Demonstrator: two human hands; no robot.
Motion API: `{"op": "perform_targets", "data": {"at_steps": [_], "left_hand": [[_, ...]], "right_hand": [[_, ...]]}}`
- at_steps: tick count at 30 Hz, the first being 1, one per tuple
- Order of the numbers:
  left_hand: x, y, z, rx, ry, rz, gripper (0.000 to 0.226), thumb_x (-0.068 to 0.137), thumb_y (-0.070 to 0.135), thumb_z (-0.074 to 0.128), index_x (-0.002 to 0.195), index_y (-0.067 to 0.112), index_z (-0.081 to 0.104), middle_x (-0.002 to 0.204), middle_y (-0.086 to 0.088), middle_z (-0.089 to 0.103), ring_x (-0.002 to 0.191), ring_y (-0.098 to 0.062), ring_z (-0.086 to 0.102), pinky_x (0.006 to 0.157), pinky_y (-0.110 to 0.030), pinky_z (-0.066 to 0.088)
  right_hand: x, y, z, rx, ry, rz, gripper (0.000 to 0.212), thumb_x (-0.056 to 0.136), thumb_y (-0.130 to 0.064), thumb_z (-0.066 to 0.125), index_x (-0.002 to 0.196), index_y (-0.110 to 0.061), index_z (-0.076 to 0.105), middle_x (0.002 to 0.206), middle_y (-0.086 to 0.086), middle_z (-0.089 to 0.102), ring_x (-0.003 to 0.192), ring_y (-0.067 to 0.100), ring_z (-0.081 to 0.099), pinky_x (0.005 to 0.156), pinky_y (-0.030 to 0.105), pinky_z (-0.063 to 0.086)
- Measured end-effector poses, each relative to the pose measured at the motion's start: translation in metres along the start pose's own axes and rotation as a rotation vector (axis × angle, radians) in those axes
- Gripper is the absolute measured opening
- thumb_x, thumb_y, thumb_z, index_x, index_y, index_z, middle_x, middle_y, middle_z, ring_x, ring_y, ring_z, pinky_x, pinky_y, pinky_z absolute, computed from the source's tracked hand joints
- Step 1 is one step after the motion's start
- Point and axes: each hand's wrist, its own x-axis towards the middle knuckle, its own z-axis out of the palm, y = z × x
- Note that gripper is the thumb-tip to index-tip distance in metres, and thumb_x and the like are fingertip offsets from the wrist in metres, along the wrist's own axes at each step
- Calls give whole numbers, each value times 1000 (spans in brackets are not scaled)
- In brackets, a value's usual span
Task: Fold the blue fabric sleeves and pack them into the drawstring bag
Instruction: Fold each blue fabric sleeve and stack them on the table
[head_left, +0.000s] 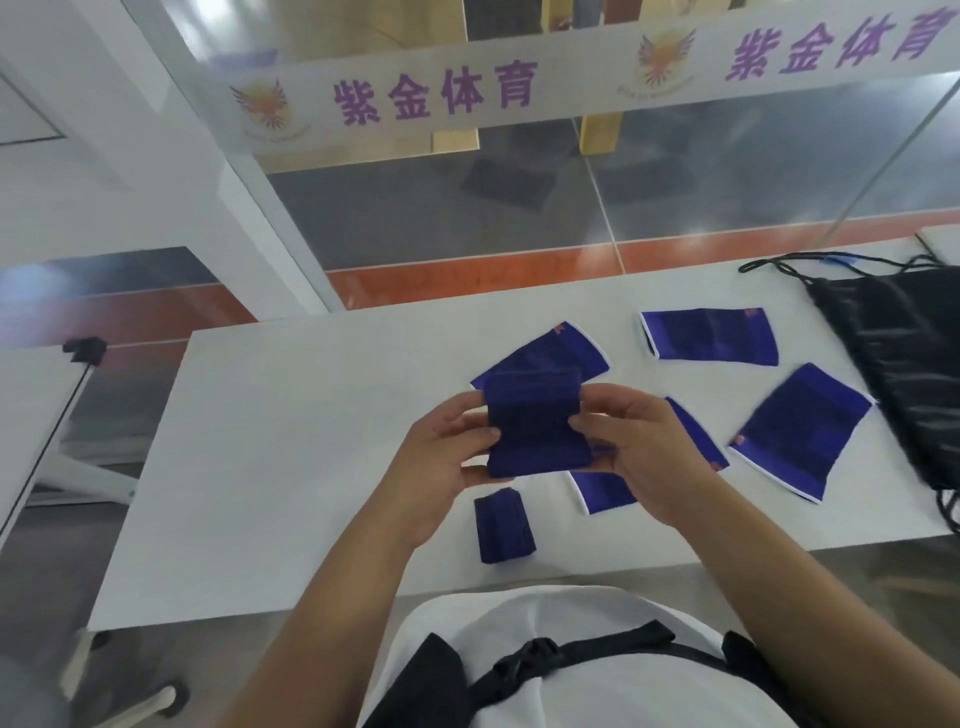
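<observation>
White tabletop (291, 415) spans mid-frame before a glass wall (675, 197) with a lettered banner (571, 88). At centre, above the table, left hand (441, 462) and right hand (639, 452) pinch the side edges of a blue knit sleeve (535, 426), nearly square, its folded top edge running left-right. Below it a folded sleeve (503, 525) lies lengthwise up-frame. Flat sleeves (800, 431) are scattered to the right. A glossy black bag (904, 364) lies flat at the right edge, its contents hidden.
</observation>
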Motion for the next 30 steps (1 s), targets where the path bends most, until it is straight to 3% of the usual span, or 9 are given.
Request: {"op": "perform_targets", "data": {"at_steps": [5,9,11,14,17,22,26,30], "left_hand": [[-10,5,24,-174,22,62,29,98,0,42,99,5,70,98,-10,74,88,-22,71,71,-32,59],[-14,-19,35,-128,72,-17,24,97,10,54,110,-7,65,110,-18,68,100,-29,67,83,-35,57],[-19,-31,42,-38,115,-32,26,91,1,62,117,1,65,114,-18,68,100,-26,68,82,-30,56],[-28,-42,52,83,170,-69,52,86,-3,69,128,26,62,115,-8,72,102,-21,71,80,-26,56],[-35,-51,60,125,228,-100,64,83,2,75,134,35,56,113,-7,73,99,-19,72,77,-25,57],[-49,-81,77,-107,388,-147,57,83,4,75,131,25,53,117,-12,69,103,-28,71,82,-37,60],[-62,-118,88,-126,524,-178,37,90,1,67,120,21,59,112,-11,71,99,-26,72,76,-33,61],[-67,-142,76,-84,522,-228,34,94,1,60,124,17,62,111,-11,72,99,-29,72,82,-41,61]], "right_hand": [[-9,-17,-23,110,-188,-100,39,95,9,45,87,-9,78,96,17,73,96,34,71,78,50,61],[-8,-3,-33,12,-213,-13,19,95,-5,59,85,-1,75,91,18,72,90,33,72,73,42,61],[-10,3,-39,-132,-227,0,6,86,-5,72,92,-2,72,96,15,72,84,25,73,68,32,60],[-6,13,-49,-295,-336,104,36,79,-4,79,109,-20,67,102,7,71,88,21,74,68,29,60],[-7,21,-50,-454,-453,111,30,81,-6,79,107,-18,70,97,6,75,89,19,74,72,30,62],[-6,50,-41,-354,-347,220,16,85,-5,74,99,-12,69,99,9,74,93,25,72,75,36,62],[-11,83,-38,-330,-308,351,19,83,-3,75,97,-10,65,99,14,72,86,28,72,71,40,62],[-16,103,-31,-388,-305,279,19,88,-1,69,98,-9,55,103,12,69,91,28,70,73,41,63]]}}
